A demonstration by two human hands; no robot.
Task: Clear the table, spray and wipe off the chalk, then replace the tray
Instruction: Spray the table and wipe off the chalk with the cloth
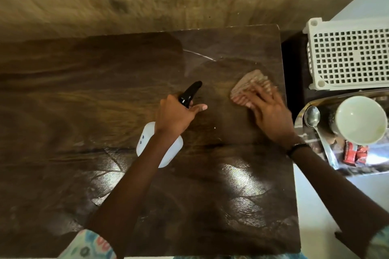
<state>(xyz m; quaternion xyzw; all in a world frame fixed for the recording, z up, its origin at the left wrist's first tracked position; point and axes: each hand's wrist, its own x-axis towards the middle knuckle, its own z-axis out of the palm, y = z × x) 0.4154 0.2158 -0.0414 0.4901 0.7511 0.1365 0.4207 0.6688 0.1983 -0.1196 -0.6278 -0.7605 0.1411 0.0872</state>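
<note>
Wiping step: right hand (271, 111) presses cloth (248, 88) flat on counter (84, 90); left hand (176, 118) grips spray bottle (160, 147). Next, probably: rub chalk line (199, 53).

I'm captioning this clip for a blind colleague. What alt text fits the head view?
Seen from above, a person's right hand presses a cloth on a dark wooden table near a chalk line, while the left hand holds a spray bottle. To the right, off the table, are a steel tray with a cup and spoon, and a white basket.
</note>
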